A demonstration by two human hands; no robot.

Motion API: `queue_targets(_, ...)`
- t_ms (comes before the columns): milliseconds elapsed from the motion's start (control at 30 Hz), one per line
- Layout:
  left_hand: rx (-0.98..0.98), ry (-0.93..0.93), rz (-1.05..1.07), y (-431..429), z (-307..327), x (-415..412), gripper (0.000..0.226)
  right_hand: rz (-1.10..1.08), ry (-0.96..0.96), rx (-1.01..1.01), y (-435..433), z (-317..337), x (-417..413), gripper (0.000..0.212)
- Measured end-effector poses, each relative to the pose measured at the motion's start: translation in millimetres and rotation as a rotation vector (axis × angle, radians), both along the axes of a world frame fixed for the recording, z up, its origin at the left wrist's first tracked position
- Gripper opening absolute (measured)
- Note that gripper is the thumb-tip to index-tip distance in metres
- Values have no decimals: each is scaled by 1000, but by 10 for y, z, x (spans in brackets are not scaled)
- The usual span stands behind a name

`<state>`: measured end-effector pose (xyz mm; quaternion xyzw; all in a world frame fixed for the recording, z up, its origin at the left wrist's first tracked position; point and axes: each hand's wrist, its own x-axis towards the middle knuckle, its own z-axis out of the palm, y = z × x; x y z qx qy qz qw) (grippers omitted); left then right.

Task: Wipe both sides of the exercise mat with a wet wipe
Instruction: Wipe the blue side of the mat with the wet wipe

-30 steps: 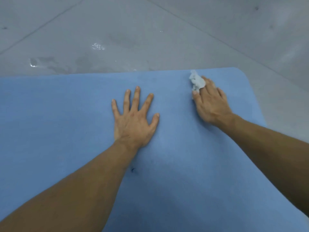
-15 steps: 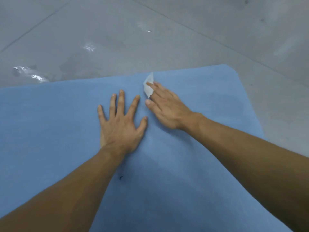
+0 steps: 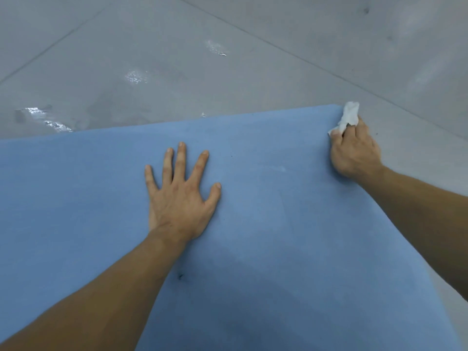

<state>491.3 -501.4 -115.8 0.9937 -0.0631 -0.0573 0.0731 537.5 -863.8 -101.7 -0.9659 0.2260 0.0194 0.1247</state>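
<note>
A blue exercise mat lies flat on the floor and fills the lower part of the head view. My left hand presses flat on the mat's middle with fingers spread. My right hand sits at the mat's far right corner, its fingers curled round a crumpled white wet wipe that sticks out past the fingertips over the mat's edge.
Grey floor with tile seams surrounds the mat. Wet shiny patches lie on the floor beyond the mat's far edge at the left. A small dark speck marks the mat near my left forearm.
My right hand swept the wipe left next to my left hand, then back right out to the mat's far right corner. My left hand stayed pressed on the mat.
</note>
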Motion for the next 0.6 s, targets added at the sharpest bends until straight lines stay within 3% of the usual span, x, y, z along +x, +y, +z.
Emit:
queue_targets(100, 1, 3, 0, -2, -4, 2, 76, 75, -41, 26, 265, 17, 81, 75)
queue_targets(267, -5, 3, 6, -2, 3, 9, 76, 532, 10, 62, 947, 47, 240, 78)
queue_targets(367, -5, 0, 10, -9, 10, 9, 76, 767, 57, 60, 1230, 19, 203, 69)
queue_targets(467, -2, 11, 8, -4, 14, 13, 77, 717, -30, 66, 1014, 43, 257, 70)
queue_targets(600, -2, 5, 3, 0, 11, 13, 76, 243, -29, -12, 136, -25, 296, 89)
